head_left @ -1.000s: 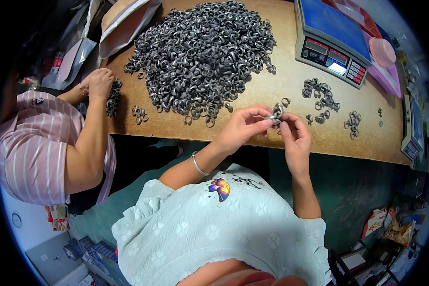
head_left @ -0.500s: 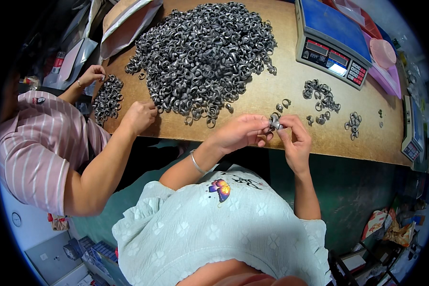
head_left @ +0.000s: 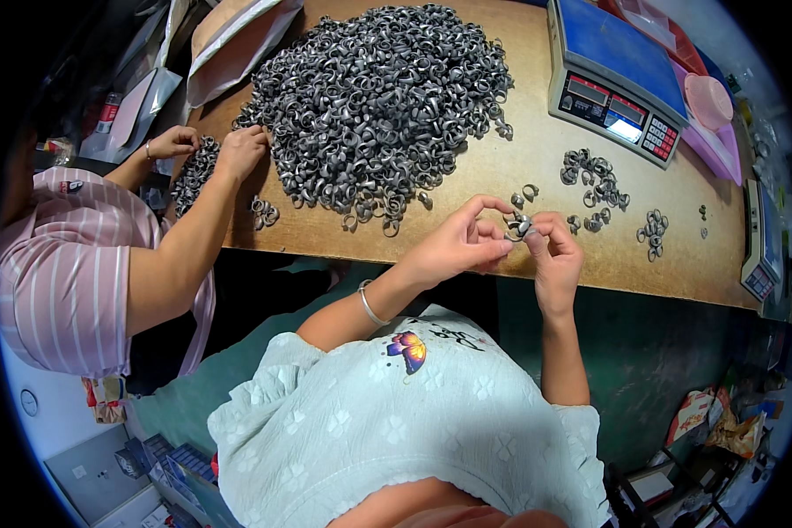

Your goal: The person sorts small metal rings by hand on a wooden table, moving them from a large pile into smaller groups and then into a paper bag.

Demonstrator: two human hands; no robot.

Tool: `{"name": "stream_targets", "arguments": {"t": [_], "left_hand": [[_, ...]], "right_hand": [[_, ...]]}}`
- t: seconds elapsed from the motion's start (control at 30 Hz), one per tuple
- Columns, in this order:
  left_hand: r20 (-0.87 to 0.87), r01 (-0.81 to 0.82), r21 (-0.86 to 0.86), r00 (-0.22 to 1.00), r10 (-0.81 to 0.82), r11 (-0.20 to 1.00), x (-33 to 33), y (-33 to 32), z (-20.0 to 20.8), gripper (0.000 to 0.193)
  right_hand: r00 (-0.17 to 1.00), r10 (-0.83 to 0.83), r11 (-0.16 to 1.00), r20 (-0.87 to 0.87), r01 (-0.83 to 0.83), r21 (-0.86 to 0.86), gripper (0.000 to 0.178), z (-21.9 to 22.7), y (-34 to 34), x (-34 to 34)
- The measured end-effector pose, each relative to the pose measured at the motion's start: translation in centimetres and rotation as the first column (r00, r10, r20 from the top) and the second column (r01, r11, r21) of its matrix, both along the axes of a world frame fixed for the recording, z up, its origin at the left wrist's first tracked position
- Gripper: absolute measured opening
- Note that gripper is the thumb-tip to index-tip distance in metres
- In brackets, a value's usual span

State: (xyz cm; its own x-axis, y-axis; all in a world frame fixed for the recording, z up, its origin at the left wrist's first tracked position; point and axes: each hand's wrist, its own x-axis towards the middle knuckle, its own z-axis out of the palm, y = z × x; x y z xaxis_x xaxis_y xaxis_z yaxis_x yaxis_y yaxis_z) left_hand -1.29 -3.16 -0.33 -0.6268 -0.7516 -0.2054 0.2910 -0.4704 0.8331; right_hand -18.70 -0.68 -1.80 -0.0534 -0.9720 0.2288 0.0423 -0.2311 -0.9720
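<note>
The small bunch of metal rings (head_left: 523, 225) is dull grey with brighter glints, one band showing as a dark open loop on its left. It is right of centre in the frame, above the front edge of the brown surface (head_left: 466, 172), to the lower right of the large ring pile (head_left: 370, 114).

Compared with half a second ago, the bunch sits slightly farther right, and the left thumb and forefinger have spread apart. At the left of the frame, the co-worker's nearer hand (head_left: 241, 151) has moved up along the pile's left edge, leaving a few loose rings (head_left: 264, 213) visible below it.

The right hand (head_left: 557, 264) has its grip closed, pinching the bunch at the fingertips. The left hand (head_left: 453, 245) has its grip parted beside the loop; whether it clasps a ring, I cannot tell.
</note>
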Motion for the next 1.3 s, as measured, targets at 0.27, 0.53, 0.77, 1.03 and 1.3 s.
{"name": "stream_targets", "arguments": {"t": [0.27,0.53,0.77,1.03,1.3], "left_hand": [[0.303,-0.051,-0.503,0.924,0.232,0.863,-1.1,0.6,0.7,0.042],[0.195,-0.162,-0.792,0.846,0.496,0.588,-1.5,0.9,0.8,0.021],[0.172,-0.175,-0.815,0.837,0.519,0.552,-1.6,1.0,0.9,0.019],[0.204,-0.089,-0.832,0.868,0.452,0.547,-1.2,1.1,0.9,0.017],[0.03,-0.275,-0.358,0.952,0.306,0.892,-1.3,0.7,-0.2,0.011]], "right_hand": [[0.966,0.07,0.969,0.251,-0.126,0.214,0.016,0.2,0.1,0.1],[0.979,-0.055,0.995,-0.195,0.069,0.068,0.008,1.3,0.9,0.8],[0.728,-0.293,0.952,-0.62,0.16,-0.263,0.008,2.6,0.9,1.2],[0.893,-0.106,0.994,-0.437,0.091,-0.057,0.01,3.2,0.4,0.6],[0.68,-0.216,0.962,-0.701,0.028,-0.27,0.008,3.8,0.4,0.7]]}}
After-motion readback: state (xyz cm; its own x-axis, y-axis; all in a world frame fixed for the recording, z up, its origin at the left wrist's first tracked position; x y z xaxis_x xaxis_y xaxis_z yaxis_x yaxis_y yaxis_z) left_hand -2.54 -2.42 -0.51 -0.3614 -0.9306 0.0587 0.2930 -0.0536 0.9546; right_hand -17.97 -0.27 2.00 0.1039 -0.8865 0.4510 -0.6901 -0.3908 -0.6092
